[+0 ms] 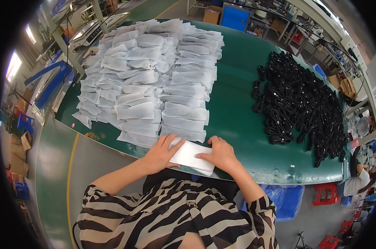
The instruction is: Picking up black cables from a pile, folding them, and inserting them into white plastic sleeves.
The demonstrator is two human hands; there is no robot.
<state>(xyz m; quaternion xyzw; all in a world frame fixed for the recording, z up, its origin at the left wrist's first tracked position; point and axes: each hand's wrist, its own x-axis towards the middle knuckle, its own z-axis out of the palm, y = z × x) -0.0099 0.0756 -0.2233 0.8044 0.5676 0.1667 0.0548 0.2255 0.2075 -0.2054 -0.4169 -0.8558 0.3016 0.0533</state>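
A flat stack of white bags or sleeves (pixel 190 156) lies at the near edge of the green table, held between both hands. My left hand (pixel 159 154) grips the stack's left end, thumb on top and fingers around its edges. At the right end, my right hand (pixel 222 155) holds it with the thumb pressed on the upper face and the fingers along the far side. Just beyond the hands, many filled translucent white pouches (pixel 183 95) lie in overlapping rows. What they contain cannot be made out.
A large heap of coiled black cables (pixel 300 103) covers the right of the green table (pixel 233 99). A blue plastic-lined bin (pixel 283 201) and a red stool (pixel 325 194) stand below its near edge. Another person (pixel 358 180) sits at the far right.
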